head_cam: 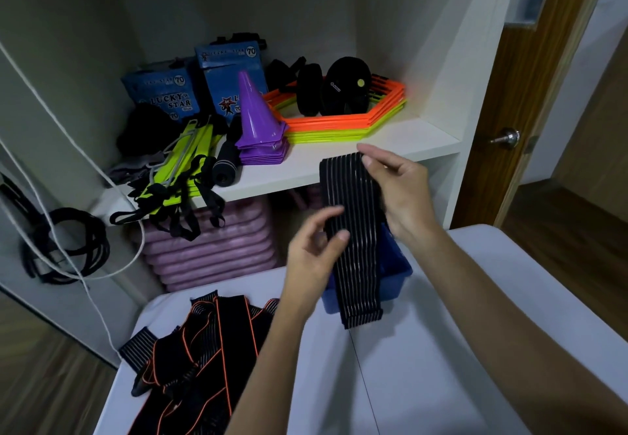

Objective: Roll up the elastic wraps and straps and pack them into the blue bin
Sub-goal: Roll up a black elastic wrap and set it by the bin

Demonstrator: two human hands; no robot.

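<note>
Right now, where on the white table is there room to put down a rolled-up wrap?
Bare table lies right of the pile of orange-edged straps and in front of the blue bin. The left side is crowded with straps; the striped wrap hangs over the bin.

The blue bin (396,271) was largely hidden behind the hanging black striped wrap (353,230) and the left hand (314,257); its contents could not be seen. The pile of orange-edged straps (190,356) ran off the lower edge. Both hands' fingers were motion-blurred.
</note>
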